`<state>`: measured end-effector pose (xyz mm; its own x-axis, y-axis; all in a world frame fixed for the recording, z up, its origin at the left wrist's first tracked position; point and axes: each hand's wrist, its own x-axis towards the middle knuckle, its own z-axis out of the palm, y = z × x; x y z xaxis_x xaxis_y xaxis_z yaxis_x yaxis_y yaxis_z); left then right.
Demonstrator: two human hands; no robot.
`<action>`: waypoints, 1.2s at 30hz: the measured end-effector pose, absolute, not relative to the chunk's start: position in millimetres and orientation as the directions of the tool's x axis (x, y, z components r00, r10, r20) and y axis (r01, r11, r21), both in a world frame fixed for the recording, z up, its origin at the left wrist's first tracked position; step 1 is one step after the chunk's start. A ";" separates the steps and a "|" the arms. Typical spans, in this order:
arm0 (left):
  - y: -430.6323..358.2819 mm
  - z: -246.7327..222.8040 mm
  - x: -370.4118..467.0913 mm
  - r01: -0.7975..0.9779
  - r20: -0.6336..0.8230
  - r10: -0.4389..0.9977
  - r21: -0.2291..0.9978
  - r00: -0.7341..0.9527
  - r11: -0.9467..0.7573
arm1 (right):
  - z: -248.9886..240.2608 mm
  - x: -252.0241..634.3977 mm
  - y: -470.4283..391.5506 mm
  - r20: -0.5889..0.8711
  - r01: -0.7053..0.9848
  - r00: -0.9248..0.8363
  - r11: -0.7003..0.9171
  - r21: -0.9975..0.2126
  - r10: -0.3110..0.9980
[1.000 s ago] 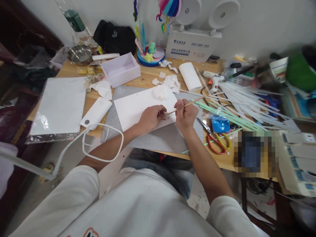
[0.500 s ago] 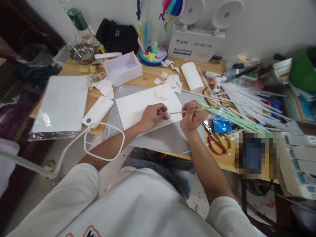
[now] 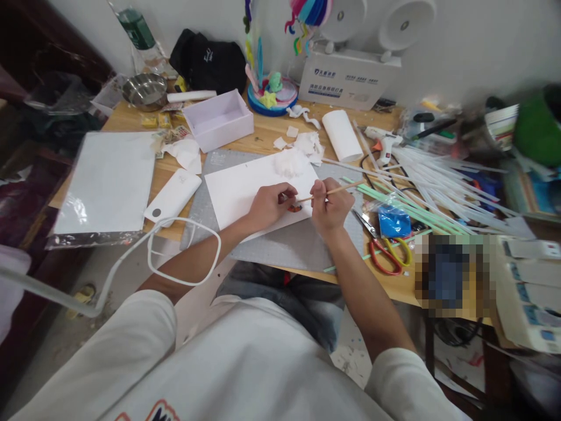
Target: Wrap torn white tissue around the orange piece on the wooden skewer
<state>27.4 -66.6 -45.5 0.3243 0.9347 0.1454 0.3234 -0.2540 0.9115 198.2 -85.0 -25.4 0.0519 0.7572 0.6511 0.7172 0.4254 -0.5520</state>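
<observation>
A thin wooden stick [image 3: 346,186] is gripped in my right hand [image 3: 331,206], its tip pointing left at the fingers of my left hand [image 3: 272,206]. My left hand is closed in a pinch beside that tip; a small orange and dark piece [image 3: 296,208] shows under its fingertips, and what exactly it holds is too small to tell. Below both hands lies a white sheet [image 3: 239,186] on a grey cutting mat [image 3: 280,248]. White fluff [image 3: 289,164] rests on the sheet's upper right part.
Right of my right hand lie scissors [image 3: 380,254], a blue packet [image 3: 394,221], green and white strips [image 3: 438,181] and a glue gun [image 3: 384,143]. A lilac box [image 3: 223,131], a white roll [image 3: 342,135] and a power bank [image 3: 173,196] with a looping cable [image 3: 193,220] lie around the mat.
My right hand has moved left, closer to my left hand, and the stick has tilted up at its right end. My left hand has barely moved.
</observation>
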 end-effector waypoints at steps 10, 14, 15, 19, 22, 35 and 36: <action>-63.8 -46.0 26.2 0.333 0.139 0.933 0.908 0.332 -0.254 | -25.1 196.6 -85.3 0.592 0.672 0.064 0.404 -0.620 0.804; -64.4 -44.1 26.8 0.351 0.140 0.932 0.899 0.334 -0.261 | -25.8 195.9 -84.3 0.587 0.681 0.046 0.405 -0.611 0.809; -64.6 -43.6 27.1 0.354 0.142 0.932 0.897 0.333 -0.264 | -26.2 195.6 -84.1 0.585 0.684 0.042 0.404 -0.608 0.810; -65.7 -40.5 27.8 0.358 0.132 0.934 0.899 0.333 -0.254 | -28.7 192.3 -80.8 0.574 0.681 0.022 0.408 -0.608 0.819; -65.5 -38.1 27.6 0.368 0.104 0.938 0.901 0.331 -0.230 | -29.7 189.2 -75.9 0.555 0.678 0.016 0.399 -0.618 0.832; -67.9 -39.3 26.4 0.412 0.083 0.948 0.886 0.309 -0.212 | -20.5 195.3 -75.5 0.346 0.242 0.566 0.251 -0.937 0.748; -64.9 -36.5 24.9 0.413 0.087 0.949 0.885 0.303 -0.213 | -19.8 195.4 -74.7 0.335 0.222 0.578 0.251 -0.942 0.744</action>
